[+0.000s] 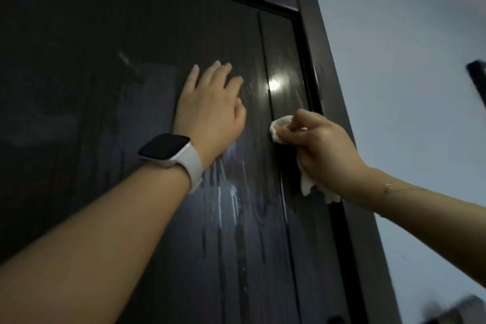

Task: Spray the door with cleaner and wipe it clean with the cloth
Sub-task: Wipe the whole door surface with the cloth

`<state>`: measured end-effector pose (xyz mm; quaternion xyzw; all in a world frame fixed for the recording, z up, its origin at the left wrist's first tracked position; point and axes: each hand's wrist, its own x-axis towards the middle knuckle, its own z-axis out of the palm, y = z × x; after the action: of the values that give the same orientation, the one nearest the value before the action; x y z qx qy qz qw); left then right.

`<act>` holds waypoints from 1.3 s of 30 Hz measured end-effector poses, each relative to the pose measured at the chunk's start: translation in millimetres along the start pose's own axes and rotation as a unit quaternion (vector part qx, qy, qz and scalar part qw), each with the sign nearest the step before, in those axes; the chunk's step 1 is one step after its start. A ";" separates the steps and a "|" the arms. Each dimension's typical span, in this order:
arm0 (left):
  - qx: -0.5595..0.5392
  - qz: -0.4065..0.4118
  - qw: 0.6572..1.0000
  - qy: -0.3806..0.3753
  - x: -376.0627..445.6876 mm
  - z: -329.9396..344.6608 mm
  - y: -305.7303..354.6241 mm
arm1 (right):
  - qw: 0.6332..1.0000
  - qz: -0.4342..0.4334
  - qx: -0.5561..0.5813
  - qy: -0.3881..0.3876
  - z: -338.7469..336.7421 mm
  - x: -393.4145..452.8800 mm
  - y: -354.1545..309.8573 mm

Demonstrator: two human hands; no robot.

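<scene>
A dark, glossy wood-grain door (110,60) fills most of the head view. Wet streaks of cleaner (231,200) run down it below my left wrist. My left hand (210,110) lies flat on the door with fingers spread, holding nothing; a watch with a pale strap sits on that wrist. My right hand (323,150) is shut on a white cloth (280,130), bunched at my fingertips and pressed against the door's right-hand panel near a vertical groove. A loose end of the cloth hangs below my palm. No spray bottle is in view.
The dark door frame (334,102) runs down the right side of the door. A pale wall (410,42) lies beyond it, with a dark object (477,79) at the right edge. A lamp's reflection (274,85) glares on the door above the cloth.
</scene>
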<state>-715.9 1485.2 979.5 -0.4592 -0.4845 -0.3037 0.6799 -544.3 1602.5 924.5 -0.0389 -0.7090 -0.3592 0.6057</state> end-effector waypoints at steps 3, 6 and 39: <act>-0.019 0.021 1.000 -0.005 -7.1 -3.6 4.5 | 0.999 -0.001 0.007 -0.045 -6.3 -36.7 -16.0; -0.044 0.000 0.999 -0.024 -23.3 -9.8 21.7 | 0.992 -0.012 0.035 -0.118 -10.8 -83.8 -33.6; 0.028 -0.002 0.999 -0.040 -103.8 -2.8 56.4 | 0.967 0.216 0.109 0.077 11.2 -136.1 -43.4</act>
<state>-702.3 1501.6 863.2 -0.4513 -0.5206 -0.2724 0.6717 -539.0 1628.5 783.6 -0.0975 -0.6696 -0.1423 0.7225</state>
